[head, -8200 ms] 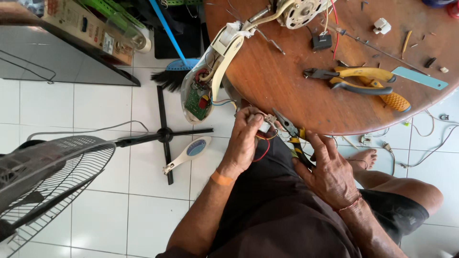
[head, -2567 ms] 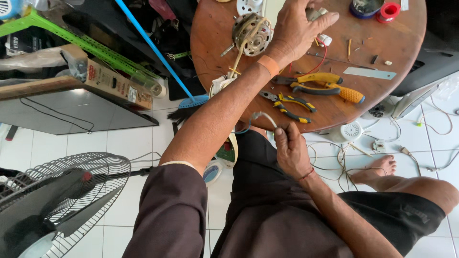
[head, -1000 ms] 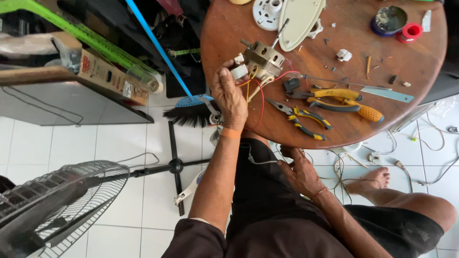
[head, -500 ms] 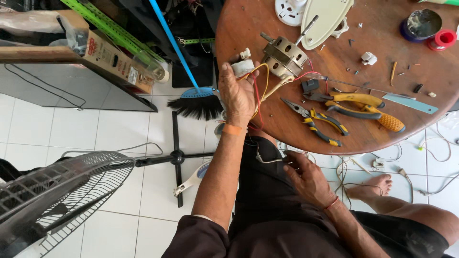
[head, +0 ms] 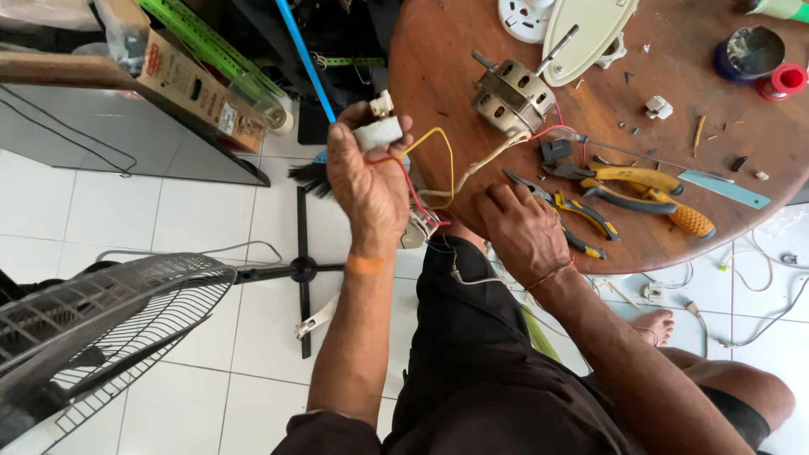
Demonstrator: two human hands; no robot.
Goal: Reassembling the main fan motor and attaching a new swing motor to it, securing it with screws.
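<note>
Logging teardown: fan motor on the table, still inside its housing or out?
Out. The bare motor lies on the round table, shaft exposed; the cream cover lies beside it.

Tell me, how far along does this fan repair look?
Done, it seems: the fan motor lies bare on the round wooden table, with the cream cover beside it and the wire fan guard off on the floor. In hand: the left hand holds up a small white part trailing red and yellow wires; the right hand rests by the pliers. Left: probably rewiring and reassembly.
</note>
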